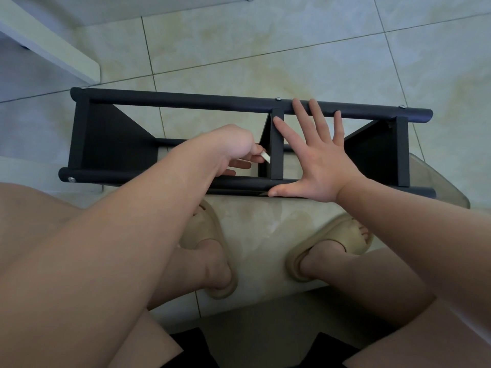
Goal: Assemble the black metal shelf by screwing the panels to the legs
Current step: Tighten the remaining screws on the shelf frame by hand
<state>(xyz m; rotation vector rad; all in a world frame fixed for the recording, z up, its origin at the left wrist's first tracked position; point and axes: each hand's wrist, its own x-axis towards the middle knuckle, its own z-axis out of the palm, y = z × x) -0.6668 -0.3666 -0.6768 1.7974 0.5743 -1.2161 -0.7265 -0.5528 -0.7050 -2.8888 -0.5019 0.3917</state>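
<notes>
The black metal shelf (186, 100) lies on its side on the tiled floor in front of me, with three panels between its round legs. Silver screw heads show on the far leg (278, 98) and at the near leg's left end (71, 179). My left hand (233, 147) reaches inside the frame beside the middle panel (277, 144) and pinches a small pale flat tool (265, 157) against it. My right hand (318, 158) is spread flat over the frame, fingers on the far leg, thumb on the near leg.
A white furniture piece (53, 49) stands at the top left. My feet in beige slippers (342, 243) rest on the floor just below the shelf. A translucent plastic edge (438, 181) sits under the shelf's right end. Open tile lies beyond the shelf.
</notes>
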